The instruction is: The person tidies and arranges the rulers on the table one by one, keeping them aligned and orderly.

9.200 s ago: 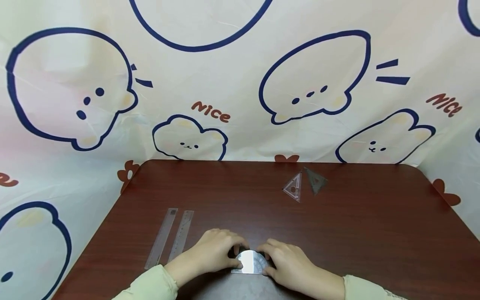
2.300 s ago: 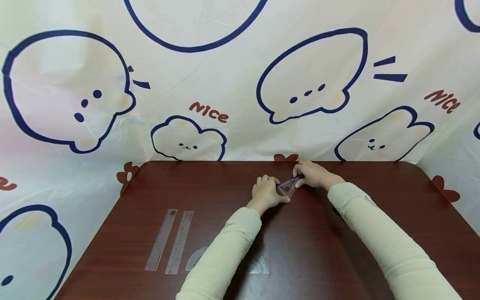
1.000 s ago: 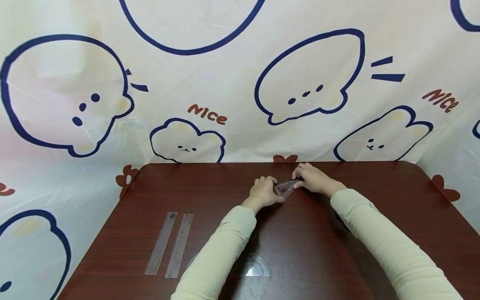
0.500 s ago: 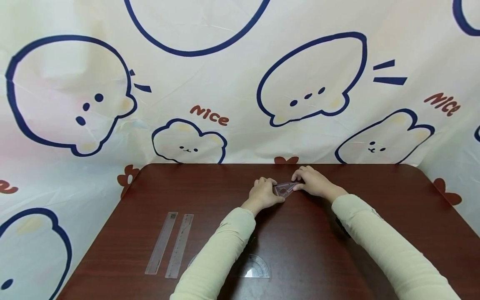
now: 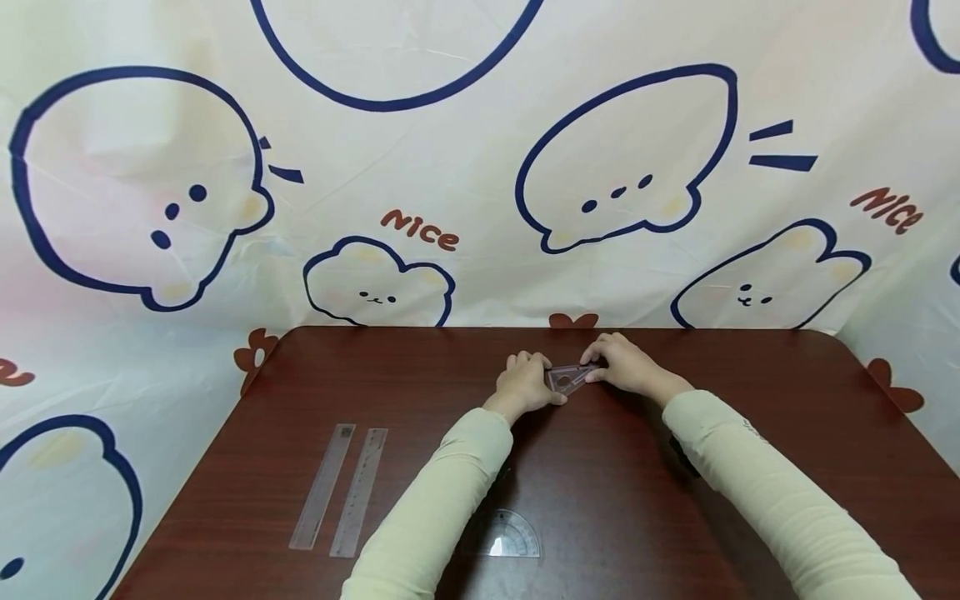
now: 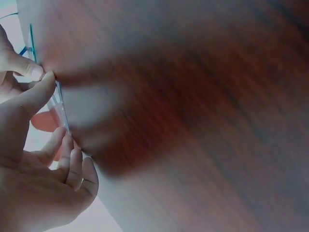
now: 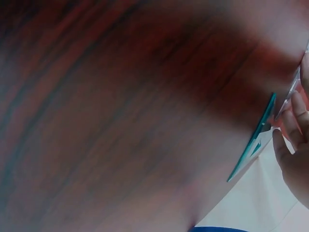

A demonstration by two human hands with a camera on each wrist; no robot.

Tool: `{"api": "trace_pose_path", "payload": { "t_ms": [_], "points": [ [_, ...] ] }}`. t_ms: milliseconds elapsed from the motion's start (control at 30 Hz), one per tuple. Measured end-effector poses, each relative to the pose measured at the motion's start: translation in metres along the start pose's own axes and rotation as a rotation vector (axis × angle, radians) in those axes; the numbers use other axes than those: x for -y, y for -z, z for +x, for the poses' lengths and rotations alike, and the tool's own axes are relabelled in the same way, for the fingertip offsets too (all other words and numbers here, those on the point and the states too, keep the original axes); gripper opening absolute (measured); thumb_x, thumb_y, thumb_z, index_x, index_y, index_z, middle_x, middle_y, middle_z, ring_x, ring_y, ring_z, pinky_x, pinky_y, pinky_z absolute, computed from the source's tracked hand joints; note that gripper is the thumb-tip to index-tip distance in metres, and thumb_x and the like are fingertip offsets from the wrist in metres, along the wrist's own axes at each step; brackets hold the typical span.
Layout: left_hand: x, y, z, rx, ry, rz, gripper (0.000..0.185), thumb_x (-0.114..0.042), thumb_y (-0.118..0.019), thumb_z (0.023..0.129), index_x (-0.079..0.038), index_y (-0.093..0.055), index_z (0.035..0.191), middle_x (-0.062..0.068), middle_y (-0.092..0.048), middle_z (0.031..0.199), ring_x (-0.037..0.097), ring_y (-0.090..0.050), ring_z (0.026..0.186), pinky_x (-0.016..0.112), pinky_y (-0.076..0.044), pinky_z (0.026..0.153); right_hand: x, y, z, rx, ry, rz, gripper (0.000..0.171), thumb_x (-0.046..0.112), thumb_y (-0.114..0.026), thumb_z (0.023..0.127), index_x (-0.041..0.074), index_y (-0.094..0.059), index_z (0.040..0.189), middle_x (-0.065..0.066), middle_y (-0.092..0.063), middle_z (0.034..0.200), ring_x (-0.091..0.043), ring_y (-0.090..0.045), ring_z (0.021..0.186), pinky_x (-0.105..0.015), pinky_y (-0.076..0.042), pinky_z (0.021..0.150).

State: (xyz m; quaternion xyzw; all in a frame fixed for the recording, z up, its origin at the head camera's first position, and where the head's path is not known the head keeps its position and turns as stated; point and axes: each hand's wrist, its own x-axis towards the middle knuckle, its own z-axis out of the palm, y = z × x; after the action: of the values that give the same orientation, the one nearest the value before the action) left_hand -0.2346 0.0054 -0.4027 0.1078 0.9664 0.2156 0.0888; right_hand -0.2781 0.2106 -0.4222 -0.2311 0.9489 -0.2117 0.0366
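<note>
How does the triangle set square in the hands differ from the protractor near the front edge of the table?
The set square is triangular with straight edges; the protractor is a half-disc with a curved edge. The set square is pinched between the left hand and right hand, far across the table; the protractor lies untouched near the front, partly hidden by the left sleeve. Both are clear plastic drawing tools.
</note>
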Motion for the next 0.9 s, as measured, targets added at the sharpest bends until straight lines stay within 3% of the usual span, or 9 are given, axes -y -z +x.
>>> {"api": "trace_pose_path", "payload": {
  "t_ms": [567, 900],
  "points": [
    [0.0045, 0.0022, 0.0046, 0.033, -0.024, 0.01, 0.06, -0.043, -0.082, 0.081, -0.014, -0.059, 0.128, 0.006, -0.053, 0.115, 0.022, -0.044, 0.101, 0.034, -0.042, 0.079, 0.0085, 0.0041, -0.0009, 0.068, 0.007, -0.027, 0.018, 0.016, -0.071, 0.091, 0.006, -0.069, 0.106, -0.01, -0.056, 0.108, -0.03, -0.045, 0.104, -0.049, -0.04, 0.093],
    [0.005, 0.0009, 0.0057, -0.009, -0.121, 0.251, 0.053, -0.052, -0.072, 0.087, -0.016, -0.064, 0.125, 0.003, -0.056, 0.108, 0.019, -0.052, 0.097, 0.036, -0.046, 0.079, 0.0096, 0.0037, -0.0034, 0.064, 0.064, -0.051, 0.026, 0.022, -0.077, 0.086, 0.008, -0.066, 0.104, -0.006, -0.057, 0.104, -0.026, -0.047, 0.099, -0.044, -0.042, 0.089]
  ]
}}
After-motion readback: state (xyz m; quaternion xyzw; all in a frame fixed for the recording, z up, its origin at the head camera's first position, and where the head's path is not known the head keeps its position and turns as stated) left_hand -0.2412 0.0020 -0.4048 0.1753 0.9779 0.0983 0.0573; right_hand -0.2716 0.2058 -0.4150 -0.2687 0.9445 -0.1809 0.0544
